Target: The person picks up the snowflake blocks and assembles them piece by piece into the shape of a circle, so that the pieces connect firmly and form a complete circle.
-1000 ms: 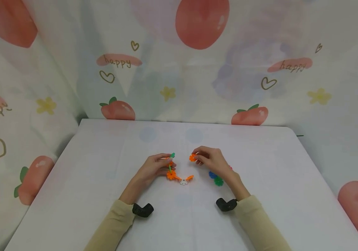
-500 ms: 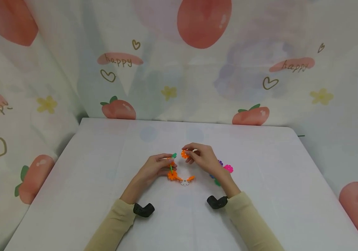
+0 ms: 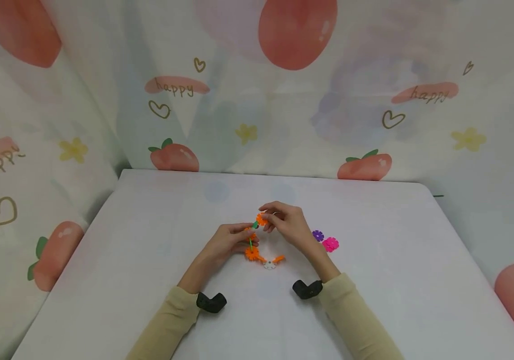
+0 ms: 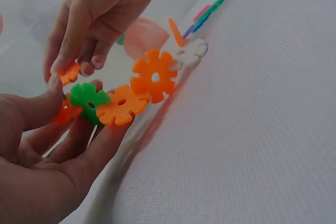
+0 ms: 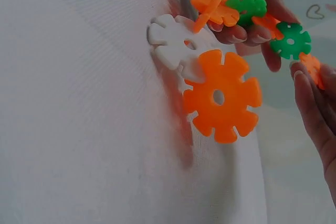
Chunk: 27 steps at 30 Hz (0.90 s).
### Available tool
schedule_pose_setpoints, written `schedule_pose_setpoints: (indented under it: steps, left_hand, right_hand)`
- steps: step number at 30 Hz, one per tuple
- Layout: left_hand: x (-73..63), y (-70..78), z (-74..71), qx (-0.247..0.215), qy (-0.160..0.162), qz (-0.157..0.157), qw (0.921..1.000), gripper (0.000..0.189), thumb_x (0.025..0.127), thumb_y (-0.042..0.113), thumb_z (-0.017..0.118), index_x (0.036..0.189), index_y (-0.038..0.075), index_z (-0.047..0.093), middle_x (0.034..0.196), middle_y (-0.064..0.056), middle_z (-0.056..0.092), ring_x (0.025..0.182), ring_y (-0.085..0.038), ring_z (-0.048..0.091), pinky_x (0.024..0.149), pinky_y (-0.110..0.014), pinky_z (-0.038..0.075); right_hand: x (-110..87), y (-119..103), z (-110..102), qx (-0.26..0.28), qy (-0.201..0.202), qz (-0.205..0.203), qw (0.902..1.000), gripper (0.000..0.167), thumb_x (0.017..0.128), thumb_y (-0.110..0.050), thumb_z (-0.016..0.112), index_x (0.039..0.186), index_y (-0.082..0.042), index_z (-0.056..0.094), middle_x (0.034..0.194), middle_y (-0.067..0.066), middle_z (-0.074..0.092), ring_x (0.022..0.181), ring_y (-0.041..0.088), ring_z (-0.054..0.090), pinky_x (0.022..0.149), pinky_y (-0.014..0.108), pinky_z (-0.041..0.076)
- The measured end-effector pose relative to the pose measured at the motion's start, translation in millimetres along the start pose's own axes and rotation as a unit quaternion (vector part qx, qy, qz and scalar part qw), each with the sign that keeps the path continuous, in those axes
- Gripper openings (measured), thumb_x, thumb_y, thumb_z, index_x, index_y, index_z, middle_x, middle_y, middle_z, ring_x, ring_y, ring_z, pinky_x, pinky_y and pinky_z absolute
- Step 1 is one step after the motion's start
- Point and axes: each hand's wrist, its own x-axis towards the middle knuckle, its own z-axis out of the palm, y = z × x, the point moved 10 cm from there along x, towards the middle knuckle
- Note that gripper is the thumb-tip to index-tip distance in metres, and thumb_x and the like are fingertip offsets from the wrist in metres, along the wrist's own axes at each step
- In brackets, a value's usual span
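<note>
My left hand (image 3: 231,241) holds a curved chain of notched plastic snowflake discs, fingers and thumb around its upper part. Orange discs (image 4: 122,106) and green discs (image 5: 247,9) alternate there, slotted together. Lower down, a white disc (image 5: 170,40) rests by the tabletop, and a large orange disc (image 5: 223,98) is slotted into it at the chain's other end. Between thumb and fingers, my right hand (image 3: 288,222) pinches a single orange disc (image 5: 312,69), its edge right at the rim of the end green disc (image 5: 290,41). My fingers partly cover that orange disc.
To the right of my right forearm, a purple disc (image 3: 318,235) and a pink disc (image 3: 331,244) lie on the white table (image 3: 374,300). In the left wrist view, a green disc (image 4: 212,10) and a blue one show edge-on beside them. Patterned cloth (image 3: 248,100) hangs behind.
My right hand has moved left with its orange disc, up to the green disc at the chain's end. The purple and pink discs have come into view. My left hand keeps its hold.
</note>
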Motion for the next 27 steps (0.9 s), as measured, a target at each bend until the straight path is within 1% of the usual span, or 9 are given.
schedule_pose_setpoints:
  steps: [4, 7, 11, 14, 16, 20, 24, 27]
  left_hand:
    - [-0.3, 0.2, 3.9, 0.005, 0.004, -0.003, 1.0000, 0.042, 0.104, 0.015, 0.062, 0.142, -0.003, 0.058, 0.105, -0.013, 0.075, 0.091, -0.018, 0.074, 0.086, -0.034, 0.062]
    - [-1.0, 1.9, 7.7, 0.010, 0.007, -0.002, 0.9999, 0.043, 0.103, 0.015, 0.063, 0.141, -0.003, 0.059, 0.105, -0.014, 0.076, 0.090, -0.018, 0.075, 0.084, -0.033, 0.062]
    - [-1.6, 2.3, 10.3, 0.013, 0.019, 0.002, 0.9997, 0.042, 0.103, 0.014, 0.064, 0.141, -0.003, 0.059, 0.107, -0.015, 0.076, 0.087, -0.017, 0.075, 0.079, -0.030, 0.063]
    - [-1.5, 0.9, 10.2, 0.016, 0.033, 0.005, 0.9993, 0.040, 0.102, 0.013, 0.063, 0.139, -0.004, 0.061, 0.108, -0.016, 0.076, 0.084, -0.016, 0.076, 0.076, -0.028, 0.063]
    - [-1.6, 0.7, 10.7, 0.020, 0.038, 0.011, 0.9990, 0.038, 0.103, 0.011, 0.062, 0.138, -0.004, 0.062, 0.108, -0.018, 0.076, 0.082, -0.015, 0.075, 0.075, -0.027, 0.063]
    - [-2.5, 0.7, 12.0, 0.024, 0.043, 0.017, 0.9987, 0.037, 0.103, 0.010, 0.062, 0.136, -0.005, 0.063, 0.108, -0.020, 0.076, 0.079, -0.013, 0.075, 0.072, -0.026, 0.062]
    - [-3.7, 0.5, 10.5, 0.034, 0.050, 0.020, 0.9980, 0.035, 0.102, 0.009, 0.062, 0.134, -0.006, 0.064, 0.106, -0.018, 0.077, 0.078, -0.013, 0.074, 0.071, -0.024, 0.061]
    - [-3.1, 0.3, 9.6, 0.037, 0.052, 0.021, 0.9978, 0.034, 0.103, 0.011, 0.062, 0.132, -0.006, 0.065, 0.101, -0.016, 0.077, 0.077, -0.013, 0.073, 0.069, -0.023, 0.060]
  right_hand:
    - [-2.7, 2.0, -1.8, -0.013, -0.003, 0.006, 0.9999, 0.013, 0.099, -0.007, 0.069, 0.110, -0.006, 0.075, 0.085, 0.008, 0.075, 0.067, 0.018, 0.070, 0.073, 0.052, 0.061]
    - [-4.6, 0.6, -4.1, -0.019, -0.001, 0.001, 0.9998, 0.013, 0.098, -0.005, 0.068, 0.108, -0.006, 0.076, 0.086, 0.007, 0.075, 0.066, 0.016, 0.068, 0.071, 0.051, 0.061]
    - [-7.0, -2.8, -4.8, -0.022, 0.007, -0.019, 0.9995, 0.013, 0.096, -0.002, 0.069, 0.106, -0.004, 0.078, 0.087, 0.009, 0.076, 0.065, 0.016, 0.066, 0.067, 0.039, 0.062]
    - [-8.2, -6.2, -3.7, -0.042, 0.016, -0.047, 0.9979, 0.012, 0.096, -0.002, 0.070, 0.105, -0.004, 0.078, 0.087, 0.010, 0.076, 0.064, 0.015, 0.066, 0.063, 0.028, 0.060]
    - [-9.0, -7.9, -3.2, -0.055, 0.022, -0.064, 0.9962, 0.011, 0.095, -0.001, 0.071, 0.103, -0.004, 0.078, 0.086, 0.009, 0.076, 0.063, 0.014, 0.065, 0.062, 0.024, 0.058]
    - [-11.0, -8.2, -2.5, -0.065, 0.026, -0.078, 0.9945, 0.011, 0.094, 0.001, 0.071, 0.101, -0.003, 0.079, 0.086, 0.009, 0.077, 0.062, 0.013, 0.065, 0.061, 0.022, 0.057]
    - [-10.2, -8.6, 1.1, -0.073, 0.013, -0.083, 0.9938, 0.011, 0.095, 0.001, 0.070, 0.101, -0.002, 0.079, 0.088, 0.010, 0.077, 0.062, 0.011, 0.065, 0.061, 0.022, 0.057]
    - [-8.2, -5.5, 3.7, -0.074, 0.001, -0.069, 0.9949, 0.011, 0.097, -0.003, 0.069, 0.104, -0.003, 0.078, 0.090, 0.010, 0.078, 0.064, 0.010, 0.065, 0.061, 0.023, 0.058]
